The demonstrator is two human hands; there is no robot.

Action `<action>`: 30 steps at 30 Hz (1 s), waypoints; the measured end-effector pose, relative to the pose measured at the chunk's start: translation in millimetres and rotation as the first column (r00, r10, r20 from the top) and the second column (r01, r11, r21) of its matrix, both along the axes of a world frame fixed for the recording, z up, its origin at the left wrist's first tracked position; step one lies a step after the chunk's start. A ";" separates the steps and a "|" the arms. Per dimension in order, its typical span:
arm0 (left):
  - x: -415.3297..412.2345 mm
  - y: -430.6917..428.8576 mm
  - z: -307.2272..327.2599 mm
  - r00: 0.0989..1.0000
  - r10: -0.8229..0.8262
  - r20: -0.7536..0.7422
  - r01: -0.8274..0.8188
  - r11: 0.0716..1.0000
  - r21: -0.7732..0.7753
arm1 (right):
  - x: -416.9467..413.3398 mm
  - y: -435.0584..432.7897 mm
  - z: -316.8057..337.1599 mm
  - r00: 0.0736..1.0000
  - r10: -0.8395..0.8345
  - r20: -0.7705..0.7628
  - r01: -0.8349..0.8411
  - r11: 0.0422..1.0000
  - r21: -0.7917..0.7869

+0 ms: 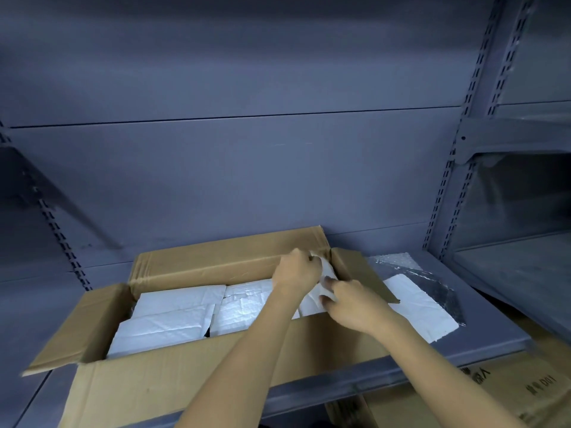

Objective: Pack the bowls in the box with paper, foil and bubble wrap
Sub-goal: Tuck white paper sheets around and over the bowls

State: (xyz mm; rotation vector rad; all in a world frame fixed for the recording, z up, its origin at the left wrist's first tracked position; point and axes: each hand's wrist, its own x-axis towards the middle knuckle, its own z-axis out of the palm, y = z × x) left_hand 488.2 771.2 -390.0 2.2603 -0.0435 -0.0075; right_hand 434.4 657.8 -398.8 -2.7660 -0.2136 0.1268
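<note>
While stuffing the far right corner of the cardboard box [191,381], pinching a crumpled paper sheet [327,274] with the left hand [296,270] up near the rim and gripping the lower end of the same sheet with the right hand [352,304], fingers of both curled on paper and nothing else. Probably easing it into the gap beside the right flap [361,273], to pad that corner and stop any rattling. Can't see a single bowl from up here, so guessing them buried under the flat white paper layer [179,307] covering the rest of the box interior, apart from a dark gap or two near the front. Looks pretty far along then, top padding stage by my reckoning. Flaps splayed open, presumably for clear access. Spares parked just beside the box on the grey metal shelf [482,338]: another white paper sheet [423,307] lying partly over a foil sheet [446,288], with bubble wrap [395,259] behind, all within easy reach of the right hand. Also spotted printed cartons [525,393] under the shelf, likely unrelated.
</note>
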 end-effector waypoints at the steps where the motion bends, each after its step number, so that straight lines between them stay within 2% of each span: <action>1: 0.2 4.5 -4.2 0.993 0.022 0.112 -0.034 0.993 0.110 | -0.8 2.3 -0.8 1.000 0.015 -0.024 -0.016 0.999 -0.043; 3: 2.2 8.7 -18.1 0.970 -0.010 0.242 -0.044 0.975 0.220 | -3.1 7.3 -2.4 0.998 0.043 -0.048 -0.048 0.994 -0.102; 4: 4.5 9.0 -25.6 0.963 -0.066 0.260 -0.006 0.964 0.266 | -3.6 9.6 -3.8 0.996 0.058 -0.061 -0.065 0.991 -0.119; 6: 6.8 6.6 -38.4 0.958 -0.203 0.205 0.121 0.928 0.352 | -4.5 11.7 -7.8 0.993 0.082 -0.090 -0.096 0.983 -0.154; 8: 6.9 5.2 -45.7 0.952 -0.270 0.143 0.204 0.909 0.363 | -6.8 10.6 -11.0 0.990 0.102 -0.100 -0.120 0.974 -0.193; 10: 6.0 5.7 -49.1 0.946 -0.307 0.105 0.249 0.895 0.371 | -11.3 7.1 -12.1 0.990 0.119 -0.082 -0.135 0.963 -0.233; 15: 5.6 5.4 -50.3 0.927 -0.375 0.007 0.316 0.793 0.520 | -17.1 -4.0 -12.2 0.986 0.148 0.074 -0.119 0.945 -0.304; 18: 9.9 4.2 -51.6 0.905 -0.414 -0.101 0.389 0.706 0.591 | -15.7 -5.8 -10.6 0.982 0.186 0.020 -0.174 0.950 -0.260; 22: 18.9 7.3 -58.8 0.890 -0.418 -0.186 0.438 0.661 0.609 | -7.1 -12.2 -9.5 0.975 0.212 -0.071 -0.222 0.953 -0.208; 26: 17.2 9.1 -59.1 0.897 -0.420 -0.137 0.418 0.708 0.569 | -8.9 -14.8 -10.9 0.982 0.191 0.007 -0.188 0.972 -0.138; 28: 16.3 9.3 -57.5 0.894 -0.426 -0.143 0.425 0.699 0.575 | -10.7 -14.5 -14.0 0.982 0.185 0.034 -0.178 0.973 -0.145; 30: 16.6 8.8 -58.2 0.888 -0.424 -0.178 0.440 0.671 0.597 | -9.8 -14.9 -15.3 0.979 0.202 -0.009 -0.200 0.964 -0.175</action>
